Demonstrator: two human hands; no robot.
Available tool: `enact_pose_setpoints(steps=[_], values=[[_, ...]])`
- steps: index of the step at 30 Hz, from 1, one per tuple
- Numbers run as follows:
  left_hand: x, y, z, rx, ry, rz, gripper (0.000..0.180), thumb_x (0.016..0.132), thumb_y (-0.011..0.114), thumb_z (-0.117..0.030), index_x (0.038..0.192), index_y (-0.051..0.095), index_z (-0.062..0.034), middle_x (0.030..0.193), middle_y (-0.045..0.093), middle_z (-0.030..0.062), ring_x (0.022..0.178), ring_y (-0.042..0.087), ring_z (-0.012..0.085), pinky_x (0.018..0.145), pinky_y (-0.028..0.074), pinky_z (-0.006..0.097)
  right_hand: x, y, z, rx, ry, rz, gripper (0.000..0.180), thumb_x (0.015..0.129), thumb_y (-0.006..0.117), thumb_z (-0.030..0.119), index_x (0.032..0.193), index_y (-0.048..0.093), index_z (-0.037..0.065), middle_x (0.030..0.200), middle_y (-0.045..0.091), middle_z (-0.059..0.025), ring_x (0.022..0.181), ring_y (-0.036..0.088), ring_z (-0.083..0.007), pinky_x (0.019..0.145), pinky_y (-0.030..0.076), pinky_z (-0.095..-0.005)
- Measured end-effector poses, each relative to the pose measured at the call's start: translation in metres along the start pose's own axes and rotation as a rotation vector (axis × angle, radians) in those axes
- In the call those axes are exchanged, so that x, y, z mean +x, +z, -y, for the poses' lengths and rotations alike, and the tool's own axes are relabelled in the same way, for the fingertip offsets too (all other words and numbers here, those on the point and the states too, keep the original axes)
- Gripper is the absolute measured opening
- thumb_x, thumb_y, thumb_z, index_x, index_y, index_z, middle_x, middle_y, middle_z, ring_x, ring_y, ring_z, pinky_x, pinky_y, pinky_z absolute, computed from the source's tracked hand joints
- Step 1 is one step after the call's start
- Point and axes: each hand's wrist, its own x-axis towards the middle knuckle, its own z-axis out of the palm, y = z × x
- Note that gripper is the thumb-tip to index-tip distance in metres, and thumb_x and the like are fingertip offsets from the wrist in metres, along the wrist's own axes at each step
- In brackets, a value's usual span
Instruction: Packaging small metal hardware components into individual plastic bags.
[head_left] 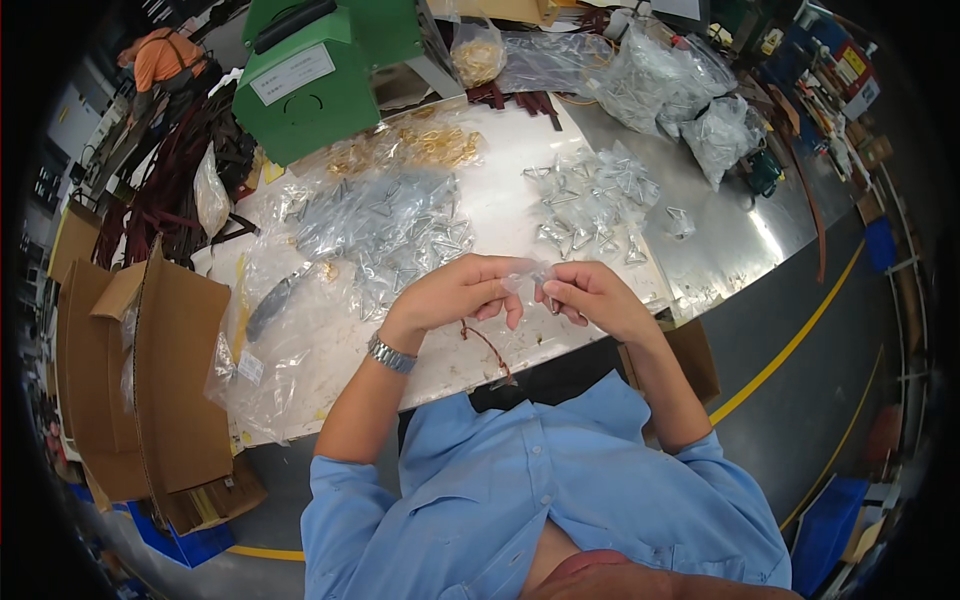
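Observation:
My left hand (458, 290), with a metal watch at the wrist, pinches one side of a small clear plastic bag (525, 275) above the table's near edge. My right hand (604, 297) is closed on the bag's other side; a small metal piece seems to show beneath its fingers, too small to make out. Beyond my left hand lies a heap of silver metal fittings (440, 238), mixed with clear bags. A second group of bagged silver fittings (590, 205) lies beyond my right hand. One small bagged fitting (679, 222) sits apart at the right.
A green machine (310, 95) stands at the back left, gold-coloured fittings (440, 148) before it. Large filled plastic bags (655, 85) are at the back right. An open cardboard box (185, 385) borders the white table (500, 150) at left. A person (168, 60) bends over far left.

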Motion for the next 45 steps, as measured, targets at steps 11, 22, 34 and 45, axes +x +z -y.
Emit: enact_pose_setpoints(steps=[11,22,34,45], values=[[0.002,0.006,0.005,-0.28,-0.098,0.119,0.048,0.108,0.052,-0.012,0.155,0.05,-0.005,0.09,0.075,0.0094,0.057,0.045,0.0039,0.051,0.036,0.019,-0.002,0.022,0.003,-0.174,-0.08,-0.205,0.022,0.108,0.06,0.021,0.097,0.068,0.003,0.076,0.059,0.0047,0.06,0.048,-0.0029,0.053,0.039,-0.0204],[0.015,0.017,0.017,-0.232,-0.062,-0.184,0.037,0.104,0.056,-0.008,0.139,0.066,-0.0031,0.083,0.072,0.0024,0.056,0.045,0.0028,0.052,0.037,0.019,-0.001,0.037,-0.004,-0.084,-0.024,-0.338,0.022,0.108,0.059,0.017,0.102,0.071,0.0,0.076,0.062,0.0015,0.06,0.049,-0.0031,0.053,0.04,-0.0225],[0.015,0.016,0.017,-0.124,-0.028,-0.526,0.031,0.105,0.058,-0.009,0.134,0.067,-0.0016,0.075,0.061,-0.003,0.063,0.049,0.0026,0.056,0.038,0.021,0.03,0.022,0.014,-0.05,-0.058,-0.285,0.023,0.108,0.062,0.019,0.099,0.072,0.0,0.08,0.07,-0.0026,0.054,0.051,-0.0036,0.048,0.04,-0.0219],[-0.013,0.026,-0.028,0.411,0.024,-0.688,0.021,0.101,0.066,-0.009,0.119,0.074,-0.0033,0.081,0.064,-0.0007,0.059,0.046,0.0049,0.053,0.036,0.022,0.033,-0.05,0.03,-0.836,-0.431,-0.585,0.035,0.092,0.074,0.011,0.126,0.067,0.006,0.138,0.063,-0.0182,0.111,0.069,-0.0363,0.091,0.057,-0.0455]])
